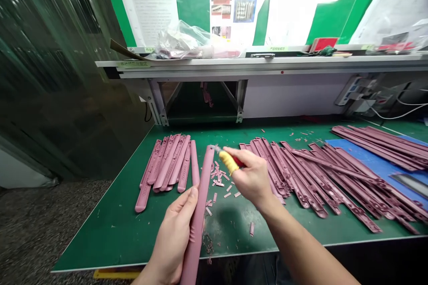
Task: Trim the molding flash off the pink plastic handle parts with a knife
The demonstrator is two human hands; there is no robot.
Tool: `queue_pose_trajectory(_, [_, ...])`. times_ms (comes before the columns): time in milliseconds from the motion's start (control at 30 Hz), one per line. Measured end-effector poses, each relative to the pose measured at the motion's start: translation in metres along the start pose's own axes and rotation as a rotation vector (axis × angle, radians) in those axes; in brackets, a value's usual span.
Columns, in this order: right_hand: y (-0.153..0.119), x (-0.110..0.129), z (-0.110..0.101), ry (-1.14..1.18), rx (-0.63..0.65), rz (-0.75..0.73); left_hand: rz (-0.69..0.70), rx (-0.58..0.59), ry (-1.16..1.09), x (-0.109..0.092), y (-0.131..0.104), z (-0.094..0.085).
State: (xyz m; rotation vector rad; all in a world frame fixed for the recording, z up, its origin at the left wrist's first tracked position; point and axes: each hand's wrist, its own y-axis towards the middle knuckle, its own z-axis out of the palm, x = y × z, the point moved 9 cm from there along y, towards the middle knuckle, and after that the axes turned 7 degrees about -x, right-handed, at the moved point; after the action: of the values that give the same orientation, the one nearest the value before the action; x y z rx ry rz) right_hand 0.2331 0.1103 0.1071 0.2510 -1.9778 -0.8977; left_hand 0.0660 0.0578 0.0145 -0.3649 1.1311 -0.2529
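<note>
My left hand (178, 227) is closed around a long, narrow pink plastic strip (203, 191), which tilts up and away from me above the table. My right hand (252, 178) grips a small hand tool with a metal tip (217, 148), its tip at the strip's far end. Something red shows between the fingers, and a yellow covering (228, 162) sits at the front of this hand; the tool's exact kind is hidden. Small pink offcuts (219, 182) lie scattered on the green table under the strip.
Pink strips (170, 164) lie in a group at left. A bigger pile of pink strips (301, 173) spreads to the right, some over a blue sheet (377, 151). Behind runs a metal shelf (207, 66) carrying plastic bags (187, 42). A white cable (397, 116) hangs at right.
</note>
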Motion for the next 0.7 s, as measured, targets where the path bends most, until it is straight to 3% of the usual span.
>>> queue_pose_trajectory(67, [0.007, -0.009, -0.006, -0.007, -0.012, 0.027, -0.003, 0.067, -0.048, 0.002, -0.002, 0.000])
queue_pose_trajectory(133, [0.003, -0.012, -0.004, 0.003, 0.059, 0.040, 0.025, 0.099, -0.009, 0.002, 0.000, -0.006])
queue_pose_trajectory(267, [-0.028, -0.002, 0.019, 0.028, 0.287, -0.003, 0.073, 0.024, 0.171, 0.001, 0.011, -0.024])
queue_pose_trajectory(367, [-0.039, 0.009, 0.037, -0.038, 0.368, -0.073, 0.081, -0.026, 0.180, 0.003, 0.015, -0.028])
queue_pose_trajectory(533, [-0.028, 0.014, 0.056, -0.406, 0.437, -0.246, 0.078, 0.030, 0.149, 0.011, 0.015, -0.023])
queue_pose_trajectory(700, [-0.026, 0.017, 0.054, -0.512, 0.415, -0.338, 0.125, 0.100, -0.059, 0.007, 0.013, -0.019])
